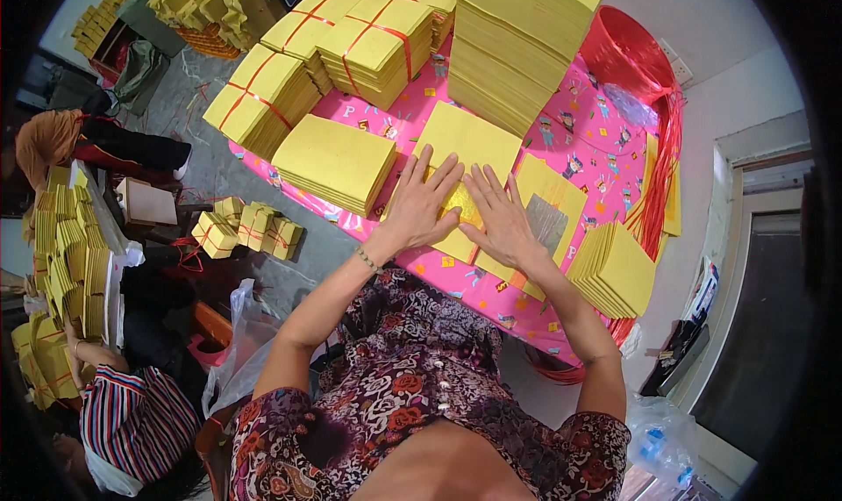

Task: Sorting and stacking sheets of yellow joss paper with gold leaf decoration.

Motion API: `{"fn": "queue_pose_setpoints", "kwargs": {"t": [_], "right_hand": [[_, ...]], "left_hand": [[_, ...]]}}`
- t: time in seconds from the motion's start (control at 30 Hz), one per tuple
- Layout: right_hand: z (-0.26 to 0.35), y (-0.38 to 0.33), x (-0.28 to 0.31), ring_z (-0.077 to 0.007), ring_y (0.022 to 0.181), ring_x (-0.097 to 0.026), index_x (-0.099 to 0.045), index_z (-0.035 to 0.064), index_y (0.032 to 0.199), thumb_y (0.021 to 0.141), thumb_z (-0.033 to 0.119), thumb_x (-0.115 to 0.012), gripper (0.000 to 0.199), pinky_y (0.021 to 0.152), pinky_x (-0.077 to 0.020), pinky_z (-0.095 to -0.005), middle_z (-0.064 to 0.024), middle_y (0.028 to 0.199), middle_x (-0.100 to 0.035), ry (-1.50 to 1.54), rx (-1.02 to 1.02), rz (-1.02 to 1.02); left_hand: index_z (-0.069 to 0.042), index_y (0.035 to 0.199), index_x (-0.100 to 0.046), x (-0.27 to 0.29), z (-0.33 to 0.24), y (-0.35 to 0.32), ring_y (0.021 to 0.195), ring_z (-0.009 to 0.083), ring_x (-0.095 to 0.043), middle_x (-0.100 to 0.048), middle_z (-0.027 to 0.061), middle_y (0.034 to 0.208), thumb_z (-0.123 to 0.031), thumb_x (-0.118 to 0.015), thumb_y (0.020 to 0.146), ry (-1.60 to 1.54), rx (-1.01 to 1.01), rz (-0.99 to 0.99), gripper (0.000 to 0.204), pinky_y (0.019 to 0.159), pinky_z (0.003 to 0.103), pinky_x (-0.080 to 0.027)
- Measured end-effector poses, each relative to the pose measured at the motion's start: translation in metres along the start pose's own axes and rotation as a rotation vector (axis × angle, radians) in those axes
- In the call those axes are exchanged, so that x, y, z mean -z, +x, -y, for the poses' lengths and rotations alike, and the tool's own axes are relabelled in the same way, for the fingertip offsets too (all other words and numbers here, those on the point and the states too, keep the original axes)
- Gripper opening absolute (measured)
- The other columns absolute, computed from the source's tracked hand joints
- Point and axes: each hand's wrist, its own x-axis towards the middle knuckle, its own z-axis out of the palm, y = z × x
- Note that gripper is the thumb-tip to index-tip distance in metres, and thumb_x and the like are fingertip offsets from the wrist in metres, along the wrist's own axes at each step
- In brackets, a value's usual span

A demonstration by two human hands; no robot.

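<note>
My left hand [423,201] lies flat, fingers spread, on a yellow paper sheet [474,134] on the pink table. Beside it, my right hand [502,216] also rests flat with its fingers stretched out. Between the two hands shows a shiny gold patch [460,204]. Right of my right hand, and partly under it, lies another yellow sheet [566,194] with a silver patch [545,223]. A low stack of yellow paper [333,161] sits left of my left hand. At the right, a fanned stack of folded yellow paper [614,268] stands near the table edge.
A tall yellow paper stack [513,58] rises behind my hands on the pink tablecloth [408,119]. Bundles tied with red string [377,36] stand at the far left. Red strings [667,159] hang by a red bucket [624,55]. A co-worker in a striped shirt [140,422] sits lower left.
</note>
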Motion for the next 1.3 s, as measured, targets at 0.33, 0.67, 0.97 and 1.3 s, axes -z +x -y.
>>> {"fn": "queue_pose_setpoints", "kwargs": {"t": [0.33,0.67,0.97,1.3], "right_hand": [[0.003,0.004,0.012,-0.0292,0.152,-0.019,-0.028,0.0048,0.156,0.096,0.058,-0.049,0.082,0.123,-0.0065,-0.0562,-0.0146,0.163,-0.025,-0.041,0.005,0.010],[-0.002,0.007,0.004,-0.0294,0.152,-0.019,-0.026,0.0050,0.157,0.096,0.060,-0.048,0.085,0.123,-0.0099,-0.0567,-0.0135,0.164,-0.023,-0.004,0.047,0.001],[-0.004,0.005,0.001,-0.0294,0.154,-0.014,-0.021,0.0057,0.158,0.098,0.057,-0.046,0.083,0.124,-0.0085,-0.0557,-0.0133,0.165,-0.020,0.065,0.015,-0.002],[-0.009,0.006,0.009,-0.0279,0.153,-0.018,-0.027,0.0047,0.156,0.102,0.046,-0.045,0.070,0.124,-0.0088,-0.0546,-0.0136,0.163,-0.025,0.054,0.020,-0.020]], "left_hand": [[-0.004,0.153,-0.035,-0.002,-0.003,-0.005,0.148,0.0474,-0.019,-0.028,0.0298,0.157,-0.050,-0.057,0.090,0.014,0.127,-0.062,0.080,0.120,0.057,-0.016],[-0.007,0.151,-0.039,-0.004,-0.004,-0.005,0.145,0.0513,-0.022,-0.028,0.0309,0.156,-0.048,-0.059,0.089,0.001,0.101,-0.099,0.078,0.118,0.059,-0.021],[-0.019,0.152,-0.042,-0.003,-0.003,-0.006,0.145,0.0528,-0.022,-0.027,0.0330,0.156,-0.046,-0.060,0.089,0.062,0.076,-0.064,0.071,0.116,0.060,-0.024],[-0.020,0.153,-0.041,0.001,-0.004,-0.003,0.146,0.0524,-0.020,-0.026,0.0333,0.156,-0.048,-0.059,0.090,0.059,0.096,-0.053,0.071,0.117,0.060,-0.022]]}}
